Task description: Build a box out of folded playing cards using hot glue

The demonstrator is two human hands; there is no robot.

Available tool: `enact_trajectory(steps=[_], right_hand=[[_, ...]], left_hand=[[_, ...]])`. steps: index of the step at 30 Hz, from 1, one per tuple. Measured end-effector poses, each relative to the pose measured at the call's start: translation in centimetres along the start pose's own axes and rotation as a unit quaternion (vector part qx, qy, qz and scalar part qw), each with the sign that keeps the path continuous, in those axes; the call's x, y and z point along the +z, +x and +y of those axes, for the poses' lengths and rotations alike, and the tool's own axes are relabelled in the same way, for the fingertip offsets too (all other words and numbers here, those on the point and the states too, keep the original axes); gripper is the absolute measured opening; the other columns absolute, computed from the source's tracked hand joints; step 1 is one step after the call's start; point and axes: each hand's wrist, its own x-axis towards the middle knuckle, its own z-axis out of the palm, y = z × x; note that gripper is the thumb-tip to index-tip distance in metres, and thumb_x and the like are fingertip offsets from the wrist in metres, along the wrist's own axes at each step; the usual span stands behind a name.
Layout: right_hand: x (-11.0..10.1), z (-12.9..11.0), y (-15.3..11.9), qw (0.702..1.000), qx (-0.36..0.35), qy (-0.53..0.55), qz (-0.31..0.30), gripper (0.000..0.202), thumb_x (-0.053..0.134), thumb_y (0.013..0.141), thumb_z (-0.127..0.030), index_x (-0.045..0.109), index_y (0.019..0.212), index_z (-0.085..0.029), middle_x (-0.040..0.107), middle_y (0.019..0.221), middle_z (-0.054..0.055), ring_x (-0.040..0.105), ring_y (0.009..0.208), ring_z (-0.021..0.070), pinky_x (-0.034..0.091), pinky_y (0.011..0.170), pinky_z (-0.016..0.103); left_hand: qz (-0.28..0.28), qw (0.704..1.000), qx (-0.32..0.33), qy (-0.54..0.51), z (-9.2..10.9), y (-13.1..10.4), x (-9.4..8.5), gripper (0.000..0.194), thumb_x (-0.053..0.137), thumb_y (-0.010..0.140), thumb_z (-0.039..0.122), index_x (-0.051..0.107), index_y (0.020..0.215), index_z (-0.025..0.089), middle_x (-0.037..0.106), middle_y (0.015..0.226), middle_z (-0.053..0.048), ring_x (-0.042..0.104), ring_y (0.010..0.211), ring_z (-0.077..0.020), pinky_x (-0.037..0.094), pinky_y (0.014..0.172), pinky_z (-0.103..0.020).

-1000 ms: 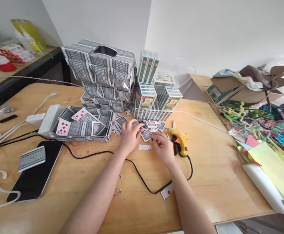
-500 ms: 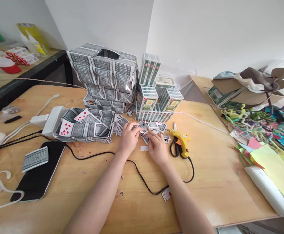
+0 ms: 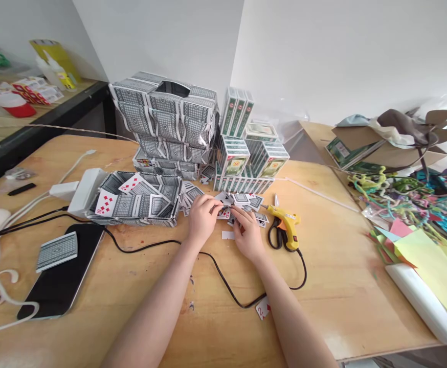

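From where I stand, both hands have come together at the middle of the bench point(image 3: 346, 266), with the small cards point(image 3: 241, 198) lying right at the tips of the fingers and just past them. The heap stretches sideways, its long way running from the left hand point(image 3: 203, 217) across to the yellow glue gun point(image 3: 291, 225). Neither hand is clearly nearer: the left one comes in at the heap's left end, while the right hand point(image 3: 248, 232) covers part of its near side.

The left fingers are drawn in narrow, thumb and forefinger close together; the right fingers are bent, tips turned toward the left. A bit of card seems to sit between the two sets of tips, but I can't tell which of them pinches it, if either does. Just below, a white strip point(image 3: 228, 235) lies lengthwise left to right, its right end beside or under the right hand.

As for what hems them in, the scissors point(image 3: 278, 234) lie against the glue gun on the right, and the cord point(image 3: 223, 280) passes under both forearms. Behind the heap rise the boxed packs point(image 3: 233, 164); a loose spread point(image 3: 191, 194) and the tray point(image 3: 147, 221) of cards close off the left. A two of diamonds point(image 3: 262, 308) peeks out by the right forearm, well apart from the fingers
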Motion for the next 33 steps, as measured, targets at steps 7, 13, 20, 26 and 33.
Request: enact_trajectory(steps=[7, 13, 20, 26, 33], right_hand=[[0.2, 0.1, -0.1, 1.0, 0.0, -0.017, -0.011, 0.049, 0.041, 0.077, -0.011, 0.049, 0.124, -0.022, 0.051, 0.126, 0.006, 0.048, 0.103, 0.0219, 0.042, 0.088, 0.042], [0.2, 0.1, -0.1, 1.0, 0.012, -0.018, -0.004, 0.046, 0.041, 0.079, -0.013, 0.05, 0.123, -0.022, 0.052, 0.124, 0.008, 0.048, 0.103, 0.0235, 0.042, 0.086, 0.044], [-0.2, -0.8, 0.1, 0.989, 0.114, 0.063, 0.065, 0.03, 0.045, 0.084, -0.033, 0.06, 0.105, -0.019, 0.064, 0.086, 0.007, 0.056, 0.073, 0.0181, 0.047, 0.069, 0.034], [0.3, -0.9, 0.1, 0.941, 0.201, 0.255, 0.095, 0.03, 0.055, 0.076, -0.036, 0.054, 0.1, -0.017, 0.066, 0.081, 0.005, 0.06, 0.064, 0.0155, 0.048, 0.056, 0.027], [-0.1, 0.0, 0.4, 0.883, 0.275, 0.353, 0.139, 0.036, 0.064, 0.068, -0.036, 0.055, 0.096, -0.016, 0.064, 0.069, 0.003, 0.054, 0.05, 0.0119, 0.042, 0.045, 0.024]], left_hand=[[0.012, 1.0, -0.021, 0.001, 0.1, -0.2, 0.1, 0.013, 0.047, 0.084, 0.023, 0.059, 0.08, 0.019, 0.062, 0.077, -0.002, 0.056, 0.077, -0.0156, 0.041, 0.073, -0.029], [0.017, 1.0, -0.019, -0.012, 0.4, 0.1, -0.1, 0.008, 0.048, 0.083, 0.02, 0.055, 0.079, 0.019, 0.063, 0.081, -0.003, 0.055, 0.083, -0.0174, 0.041, 0.077, -0.032], [0.027, 0.999, 0.011, -0.016, 0.9, 0.2, -0.3, 0.007, 0.048, 0.083, 0.022, 0.053, 0.08, 0.019, 0.059, 0.089, -0.004, 0.05, 0.091, -0.0169, 0.04, 0.084, -0.033], [0.016, 1.0, 0.013, -0.018, 1.1, -0.1, -0.1, 0.01, 0.047, 0.084, 0.024, 0.051, 0.076, 0.018, 0.059, 0.078, -0.003, 0.051, 0.082, -0.0167, 0.042, 0.077, -0.032], [-0.055, 0.986, -0.045, -0.152, 1.2, -0.4, 0.4, 0.013, 0.049, 0.084, 0.027, 0.054, 0.093, 0.02, 0.063, 0.091, -0.003, 0.06, 0.08, -0.0123, 0.05, 0.07, -0.024]])
